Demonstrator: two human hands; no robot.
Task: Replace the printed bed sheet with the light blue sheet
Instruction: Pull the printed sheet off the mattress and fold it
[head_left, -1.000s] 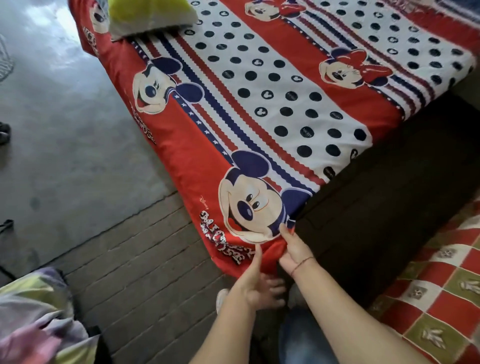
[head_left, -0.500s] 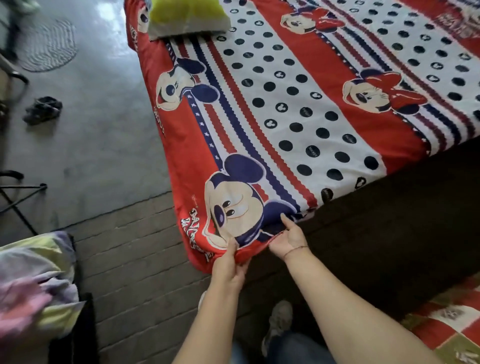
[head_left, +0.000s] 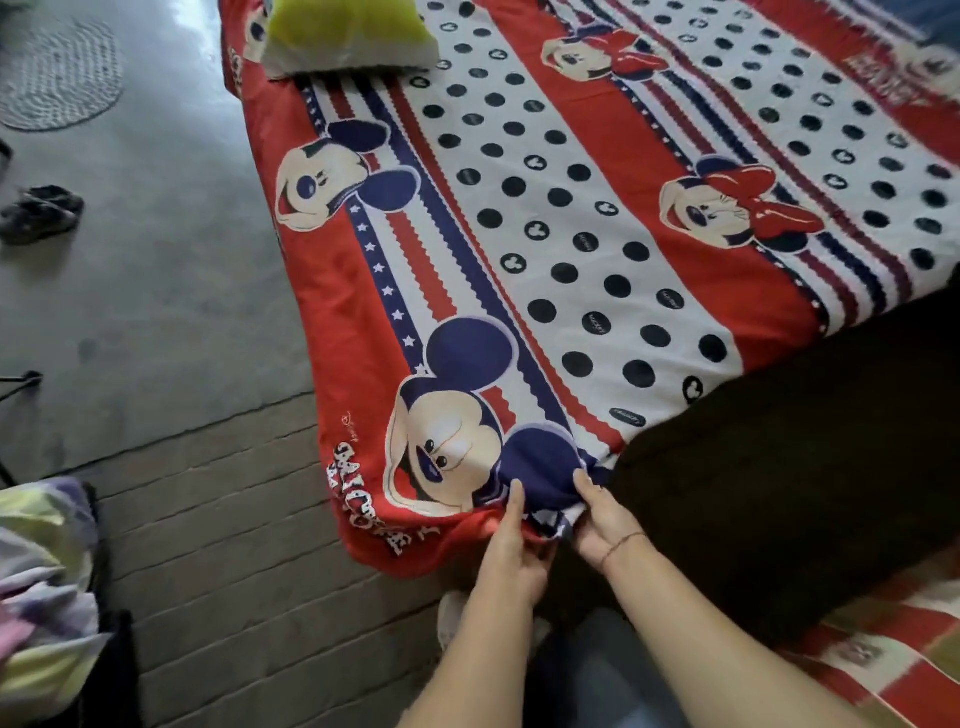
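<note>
The printed bed sheet (head_left: 561, 218), red and white with cartoon mice, dots and stripes, covers the bed from the top of the view down to its near corner. At that corner my left hand (head_left: 511, 551) and my right hand (head_left: 602, 519) both pinch the sheet's bunched edge, thumbs on top, a hand's width apart. A thin bracelet circles my right wrist. No light blue sheet shows in view.
A yellow-green pillow (head_left: 348, 31) lies at the bed's far left. A dark brown bed end (head_left: 789, 467) runs right of my hands. A red checked cloth (head_left: 883, 654) is at bottom right, pastel bedding (head_left: 41, 571) bottom left, dark sandals (head_left: 39, 210) and a round mat (head_left: 57, 73) on the floor.
My left hand rose from below the corner and closed on the sheet's edge beside my right hand. The corner fabric is now bunched up. The view shifted closer and rightward.
</note>
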